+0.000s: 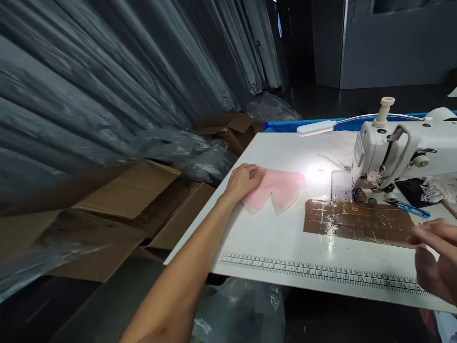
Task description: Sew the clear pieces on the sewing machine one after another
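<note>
- Two bare hands show in the head view: the left hand (246,181) on the pink fabric piece (280,186), the right hand (437,252) at the right edge, partly cut off.
- For the step in hand, which looks like laying out or guiding the fabric beside the sewing machine (389,152), light, flat pressure from the left fingers would suit best, so the soft cloth neither bunches nor stretches.
- Both lobes are best kept smooth and single before the piece goes nearer the needle; a turned-under edge could get caught.
- Bringing the right hand to the free right end would let both ends be steered, with fingertips well clear of the needle and the blue snips (412,208).
- Left fingers are bent over the fabric's far left corner, touching it; whether they pinch or only press, I cannot tell. Right thumb and forefinger are close together; whether anything is between them, I cannot tell.
- The fabric lies on the white table (271,147), left of the machine and the brown taped patch (357,224), its right end beside the bright lamplight.
- It looks pale pink and soft, whitish along its near edges, with a fairly straight far edge and a V-shaped notch between two near lobes.
</note>
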Available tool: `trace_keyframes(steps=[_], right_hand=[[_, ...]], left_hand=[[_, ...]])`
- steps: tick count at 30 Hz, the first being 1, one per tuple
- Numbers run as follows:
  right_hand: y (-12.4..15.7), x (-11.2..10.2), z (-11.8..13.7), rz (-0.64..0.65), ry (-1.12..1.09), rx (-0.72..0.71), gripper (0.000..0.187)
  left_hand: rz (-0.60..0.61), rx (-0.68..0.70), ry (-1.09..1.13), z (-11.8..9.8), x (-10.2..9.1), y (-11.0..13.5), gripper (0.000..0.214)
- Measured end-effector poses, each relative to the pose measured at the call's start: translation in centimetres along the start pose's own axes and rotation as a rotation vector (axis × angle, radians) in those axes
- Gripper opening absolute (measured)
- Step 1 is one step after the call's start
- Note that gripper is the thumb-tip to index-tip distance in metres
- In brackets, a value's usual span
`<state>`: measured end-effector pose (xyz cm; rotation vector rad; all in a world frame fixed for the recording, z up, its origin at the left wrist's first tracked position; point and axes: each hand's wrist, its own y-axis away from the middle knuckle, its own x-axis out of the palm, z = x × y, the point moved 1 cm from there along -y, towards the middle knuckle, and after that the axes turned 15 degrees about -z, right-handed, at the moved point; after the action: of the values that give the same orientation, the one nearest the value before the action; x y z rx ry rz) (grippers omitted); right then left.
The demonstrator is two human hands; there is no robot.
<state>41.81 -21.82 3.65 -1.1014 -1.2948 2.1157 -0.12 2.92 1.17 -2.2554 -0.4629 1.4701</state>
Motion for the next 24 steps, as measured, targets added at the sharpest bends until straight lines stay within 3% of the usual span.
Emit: trace_keyframes(steps=[2, 5, 10, 14, 16, 18, 21, 24], right_hand=[[-0.7, 1.8, -0.4, -0.059, 0.005, -0.141, 0.07], [-1.3, 2.7, -0.6, -0.112, 0.075, -0.275, 0.075], [-0.9, 2.1, -0.6, -0.074, 0.087, -0.239, 0.066], [-0.4, 2.6, -0.5, 0.033, -0.043, -0.215, 0.04], [-0.3, 3.3, -0.3, 0.096, -0.126, -0.17, 0.033], [-0.2, 4.2, 0.2, 0.163, -0.193, -0.096, 0.037], [0.0, 5.4, 1.1, 0.308, -0.279, 0.013, 0.059], [0.0, 5.8, 2.0, 0.437, -0.427, 0.116, 0.085]], left_hand=[[-0.014, -0.018, -0.01, 0.5, 0.2, 0.8, 0.035], [-0.048, -0.032, -0.013, 0.5, 0.5, 1.4, 0.033], [-0.122, -0.012, 0.006, -0.8, -0.5, 1.9, 0.027], [-0.136, 0.207, 0.178, -3.8, -2.2, 3.6, 0.012], [-0.041, 0.301, 0.275, -6.0, -2.6, 5.4, 0.008], [0.108, 0.356, 0.35, -8.6, -2.6, 7.5, 0.007], [0.33, 0.5, 0.548, -13.1, -2.8, 10.9, 0.01], [0.483, 0.558, 0.782, -17.1, -3.7, 13.0, 0.012]])
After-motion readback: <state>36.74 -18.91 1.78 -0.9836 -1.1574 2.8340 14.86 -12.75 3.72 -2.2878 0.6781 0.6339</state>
